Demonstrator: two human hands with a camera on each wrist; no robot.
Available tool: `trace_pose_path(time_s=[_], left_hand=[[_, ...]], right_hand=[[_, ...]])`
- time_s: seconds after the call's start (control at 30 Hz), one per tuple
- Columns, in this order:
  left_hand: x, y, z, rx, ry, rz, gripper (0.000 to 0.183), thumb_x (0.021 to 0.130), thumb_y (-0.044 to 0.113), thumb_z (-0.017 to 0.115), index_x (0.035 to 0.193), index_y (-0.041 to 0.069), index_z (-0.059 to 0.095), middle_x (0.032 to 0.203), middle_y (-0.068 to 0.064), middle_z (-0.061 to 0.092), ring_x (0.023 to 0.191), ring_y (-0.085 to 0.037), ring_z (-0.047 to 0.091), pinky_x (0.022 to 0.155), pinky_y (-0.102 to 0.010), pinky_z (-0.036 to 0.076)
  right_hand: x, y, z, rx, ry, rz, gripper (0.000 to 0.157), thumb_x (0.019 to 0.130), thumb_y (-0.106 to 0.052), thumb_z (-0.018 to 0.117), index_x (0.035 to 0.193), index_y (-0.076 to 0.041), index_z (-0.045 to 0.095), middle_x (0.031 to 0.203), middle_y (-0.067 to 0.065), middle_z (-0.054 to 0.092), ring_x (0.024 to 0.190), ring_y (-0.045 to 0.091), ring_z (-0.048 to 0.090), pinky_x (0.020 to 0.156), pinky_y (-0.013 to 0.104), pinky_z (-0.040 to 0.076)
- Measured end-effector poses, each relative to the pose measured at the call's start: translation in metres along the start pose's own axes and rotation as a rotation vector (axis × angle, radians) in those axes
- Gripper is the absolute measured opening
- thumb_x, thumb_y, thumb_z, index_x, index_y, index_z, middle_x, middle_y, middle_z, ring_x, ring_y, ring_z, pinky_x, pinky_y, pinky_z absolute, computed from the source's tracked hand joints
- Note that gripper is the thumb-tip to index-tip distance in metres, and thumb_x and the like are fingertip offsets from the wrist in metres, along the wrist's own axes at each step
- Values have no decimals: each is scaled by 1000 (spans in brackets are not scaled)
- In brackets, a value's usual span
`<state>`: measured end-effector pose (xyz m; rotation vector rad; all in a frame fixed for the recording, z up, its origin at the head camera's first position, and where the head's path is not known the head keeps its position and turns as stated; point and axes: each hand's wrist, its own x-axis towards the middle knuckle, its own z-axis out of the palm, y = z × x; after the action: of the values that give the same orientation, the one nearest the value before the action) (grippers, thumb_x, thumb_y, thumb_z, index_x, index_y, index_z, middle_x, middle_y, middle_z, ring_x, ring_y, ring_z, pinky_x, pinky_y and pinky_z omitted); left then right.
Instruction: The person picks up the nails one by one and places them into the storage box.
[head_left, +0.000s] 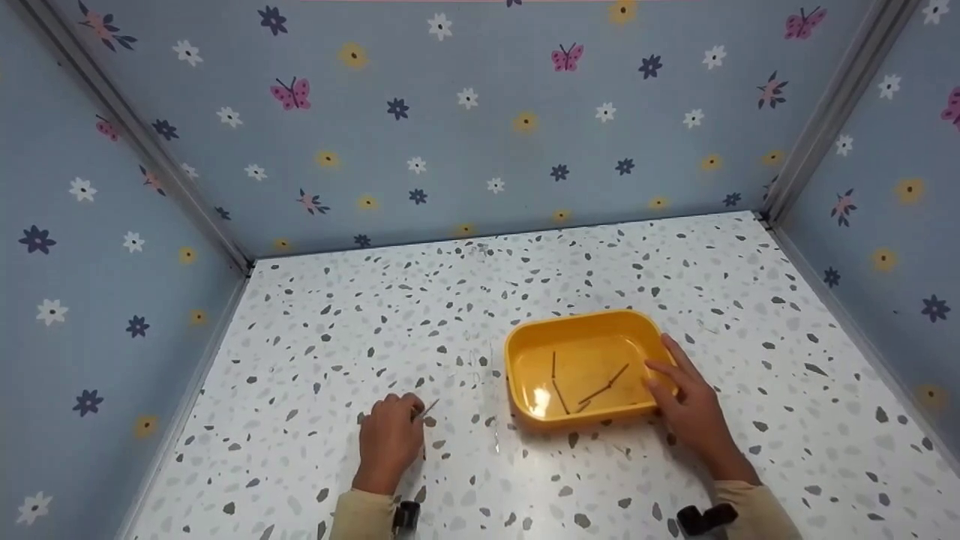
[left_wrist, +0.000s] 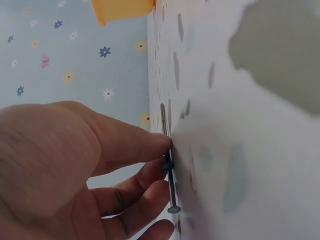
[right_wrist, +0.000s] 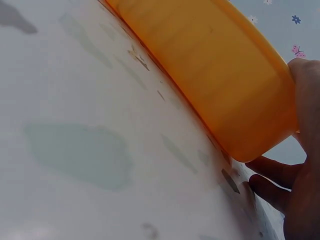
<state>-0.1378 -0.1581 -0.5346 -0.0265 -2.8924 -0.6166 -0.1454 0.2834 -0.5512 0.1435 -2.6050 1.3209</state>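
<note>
My left hand [head_left: 390, 435] is low over the table, left of the yellow tray [head_left: 584, 358]. Its thumb and fingers pinch a slim metal nail [left_wrist: 163, 120], whose flat head points down in the left wrist view. A dark band shows around the shank, partly behind the fingers. At the tray's right end, my right hand [head_left: 694, 412] grips the rim, some fingers reaching over it and others outside along the wall. Several thin dark nails [head_left: 596, 394] lie scattered on the tray's bottom. In the right wrist view the tray's side wall [right_wrist: 210, 75] stands close beside the fingers.
The speckled white table [head_left: 360, 315] extends around both hands. Faint thin clear bits [head_left: 496, 439] lie left of the tray. Blue panels with flowers and butterflies [head_left: 480, 142] enclose the table at the back and both sides.
</note>
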Motion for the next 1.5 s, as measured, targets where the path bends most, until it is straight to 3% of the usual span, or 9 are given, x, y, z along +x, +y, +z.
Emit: trace_pose_path(time_s=[0.23,0.47,0.8,1.0,1.27,1.5], left_hand=[[3,1,0,21,14,20,3,85,2,72,86,6,72,76,-9,67,68,-28,63,59,-46,48],[6,4,0,37,54,58,7,84,0,69,79,5,68,68,-7,62,59,-25,60,54,-42,48],[13,7,4,13,-17,-15,7,81,1,68,78,7,67,68,-3,59,58,-19,55,54,-39,45],[20,13,7,20,-26,-49,6,82,1,67,80,6,68,69,-4,59,58,-19,54,55,-39,46],[29,17,9,-26,-38,-73,6,88,5,66,88,7,72,77,-4,63,65,-20,59,60,-40,49],[29,15,11,-74,0,-68,30,93,6,62,122,0,68,89,-10,66,67,-19,57,58,-40,49]], right_hand=[[0,-1,-1,4,-3,2,37,101,-26,61,135,-10,63,163,-11,25,149,22,25,105,6,20],[-1,-5,-1,21,1,-23,35,101,-19,62,134,-9,63,163,-5,26,149,23,25,106,6,21],[0,-4,-1,8,7,-26,33,101,-20,63,133,-10,64,163,-3,27,149,23,25,105,6,20],[-1,-4,-1,5,7,-23,34,101,-21,62,133,-10,64,163,-5,26,149,23,26,105,6,20],[1,-6,-3,10,-1,-12,35,101,-22,61,134,-9,63,163,-7,25,149,23,25,105,6,21],[-1,-2,-1,1,-3,-11,36,102,-23,60,135,-9,63,164,-6,24,149,23,23,107,7,18]])
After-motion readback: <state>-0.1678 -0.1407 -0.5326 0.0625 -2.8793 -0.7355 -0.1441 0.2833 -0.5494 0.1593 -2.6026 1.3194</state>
